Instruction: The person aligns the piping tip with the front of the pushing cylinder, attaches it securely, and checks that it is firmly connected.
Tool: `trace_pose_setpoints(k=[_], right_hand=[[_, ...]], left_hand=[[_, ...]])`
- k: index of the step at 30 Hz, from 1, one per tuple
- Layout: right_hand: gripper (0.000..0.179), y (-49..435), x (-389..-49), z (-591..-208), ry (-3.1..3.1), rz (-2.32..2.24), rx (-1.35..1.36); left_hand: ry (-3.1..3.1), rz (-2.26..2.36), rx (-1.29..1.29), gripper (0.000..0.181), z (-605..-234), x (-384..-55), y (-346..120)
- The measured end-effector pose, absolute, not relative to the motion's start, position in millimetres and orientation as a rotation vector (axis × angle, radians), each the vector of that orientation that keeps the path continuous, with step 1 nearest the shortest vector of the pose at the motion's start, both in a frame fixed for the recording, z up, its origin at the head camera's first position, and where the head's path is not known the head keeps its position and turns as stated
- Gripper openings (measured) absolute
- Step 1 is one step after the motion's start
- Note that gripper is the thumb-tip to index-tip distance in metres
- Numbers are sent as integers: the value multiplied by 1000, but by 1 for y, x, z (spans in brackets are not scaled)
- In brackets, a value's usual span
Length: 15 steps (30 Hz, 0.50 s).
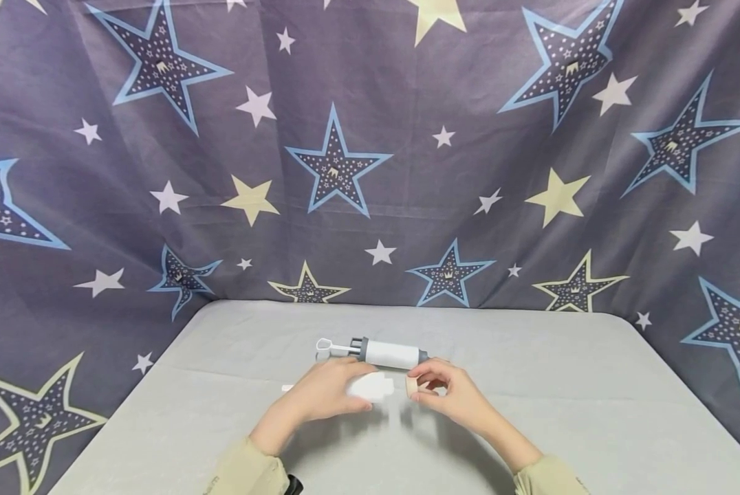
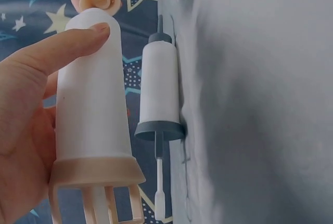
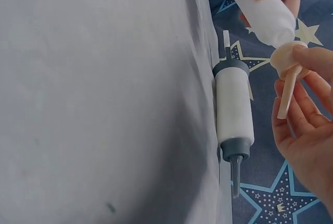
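Note:
My left hand (image 1: 320, 393) grips a white plastic syringe barrel (image 2: 93, 104), its fingers and thumb wrapped round the side. A beige collar with open handle loops (image 2: 99, 172) sits at the barrel's near end in the left wrist view. At the other end, my right hand (image 1: 456, 399) pinches a beige nozzle cap (image 3: 285, 60) between thumb and fingers. The cap's thin spout (image 3: 287, 96) points away from the barrel. In the head view a small gap shows between barrel tip and cap, both held above the table.
Behind the hands, a second white syringe (image 1: 391, 354) with dark grey ends lies sideways on the table, its plunger handle (image 1: 324, 346) to the left. The table (image 1: 531, 350) has a light grey cloth, and a star-patterned curtain (image 1: 407, 227) hangs behind and around it.

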State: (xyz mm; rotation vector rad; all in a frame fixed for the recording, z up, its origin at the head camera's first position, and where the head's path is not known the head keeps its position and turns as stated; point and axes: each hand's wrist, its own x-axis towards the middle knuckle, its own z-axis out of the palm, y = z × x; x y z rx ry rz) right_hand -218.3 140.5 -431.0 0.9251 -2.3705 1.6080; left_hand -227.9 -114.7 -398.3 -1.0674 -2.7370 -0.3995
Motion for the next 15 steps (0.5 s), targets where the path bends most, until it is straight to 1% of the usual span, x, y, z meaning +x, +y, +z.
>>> trace_pose_setpoints(k=[15], right_hand=[[27, 135, -215, -425, -2353, 1623, 878]], left_hand=[[-2653, -336, -1044, 52, -393, -228, -105]])
